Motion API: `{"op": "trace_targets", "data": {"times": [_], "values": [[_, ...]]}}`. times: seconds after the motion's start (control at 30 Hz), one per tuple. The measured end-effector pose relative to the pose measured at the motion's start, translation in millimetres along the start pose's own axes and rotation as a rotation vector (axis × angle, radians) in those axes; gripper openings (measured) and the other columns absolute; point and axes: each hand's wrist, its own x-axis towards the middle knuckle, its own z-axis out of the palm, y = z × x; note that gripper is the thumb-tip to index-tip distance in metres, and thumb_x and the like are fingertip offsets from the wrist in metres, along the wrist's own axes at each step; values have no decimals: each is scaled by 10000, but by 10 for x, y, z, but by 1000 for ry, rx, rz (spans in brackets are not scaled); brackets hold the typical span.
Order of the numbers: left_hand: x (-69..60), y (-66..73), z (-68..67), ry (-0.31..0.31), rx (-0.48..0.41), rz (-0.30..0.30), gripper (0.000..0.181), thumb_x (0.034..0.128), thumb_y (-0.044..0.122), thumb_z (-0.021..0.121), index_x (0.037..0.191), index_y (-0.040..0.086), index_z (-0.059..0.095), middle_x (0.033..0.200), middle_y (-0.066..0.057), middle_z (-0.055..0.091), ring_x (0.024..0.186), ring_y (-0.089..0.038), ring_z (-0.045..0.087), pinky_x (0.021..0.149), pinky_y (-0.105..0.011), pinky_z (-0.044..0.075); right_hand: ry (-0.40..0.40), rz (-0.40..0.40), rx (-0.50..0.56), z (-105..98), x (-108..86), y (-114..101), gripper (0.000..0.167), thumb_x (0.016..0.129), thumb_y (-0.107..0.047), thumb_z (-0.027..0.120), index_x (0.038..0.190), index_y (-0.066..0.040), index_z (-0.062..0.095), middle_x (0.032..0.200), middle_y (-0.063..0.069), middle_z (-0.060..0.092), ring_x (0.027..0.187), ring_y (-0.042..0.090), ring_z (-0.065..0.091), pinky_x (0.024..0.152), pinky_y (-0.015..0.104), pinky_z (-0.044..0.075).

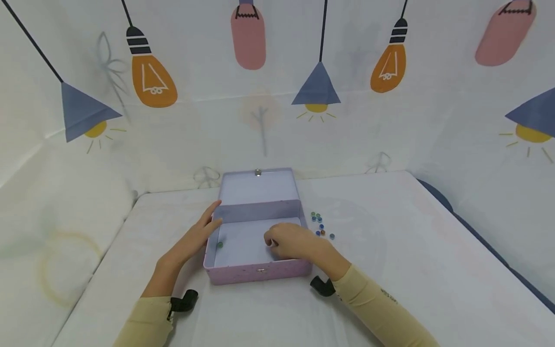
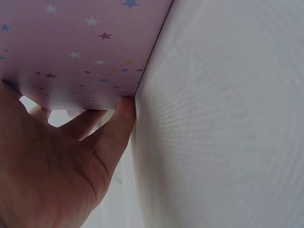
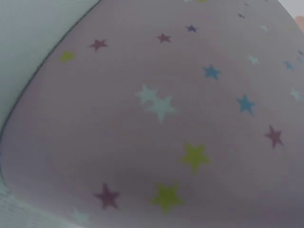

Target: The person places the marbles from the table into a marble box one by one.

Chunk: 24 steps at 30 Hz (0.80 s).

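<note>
While the pink box (image 1: 257, 273) sits mid-tabletop (image 1: 403, 250), its lid (image 1: 259, 187) swung back towards the far edge, both hands are on the job! Look at the left hand (image 1: 195, 239): it braces the box's left wall, thumb at the rim and index finger reaching up by the hinge corner. That left grip is relaxed, fingers long and fairly straight against the box, and the left wrist view shows a fingertip down by the base where box meets tabletop.

Over to the right hand (image 1: 297, 241), and it's inside the box, over the right half of the floor near the front wall! Fingers curled in, but is anything pinched there? I can't tell; the fingertips are hidden, and the right wrist view is nearly filled by star-printed pink box side.

Now the marbles: one green marble (image 1: 219, 245) lies inside the box, close to the left wall. Outside, a loose cluster of marbles (image 1: 322, 226), green, blue and one orange-brown, rests just beside the box on the side towards the tabletop's right edge, with a dark one nearest the front (image 1: 332, 236) slightly apart. Beyond the far edge hangs a white cloth (image 1: 208, 140) printed with orange bulbs (image 1: 154, 82) and blue lamps (image 1: 316, 86).
</note>
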Motion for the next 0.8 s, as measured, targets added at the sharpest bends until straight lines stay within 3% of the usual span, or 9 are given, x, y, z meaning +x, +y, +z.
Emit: {"op": "trace_targets", "data": {"times": [0.27,0.47,0.8], "values": [[-1,12,-7,6,-1,-2,632,1045,519,370,1564,476,12,1694,-30,-31,1548,-420,23,1075,-750,296,61,-27,55,-76,-3,33,128,927,-108,664,1035,-100,731,853,-58,655,741,75,527,722,228,490],[12,5,-7,15,7,-2,626,1043,521,370,1562,481,22,1695,-28,-26,1545,-429,24,1089,-739,290,74,-41,56,-104,-13,41,127,934,-135,674,1047,-109,726,840,-72,647,731,62,537,674,210,476],[-11,16,-15,10,11,-11,629,1042,526,370,1560,486,16,1695,-23,-23,1548,-422,28,1074,-746,304,81,-45,156,-231,-73,107,152,957,-99,622,1080,-85,709,823,-73,608,746,85,535,674,222,483]]}}
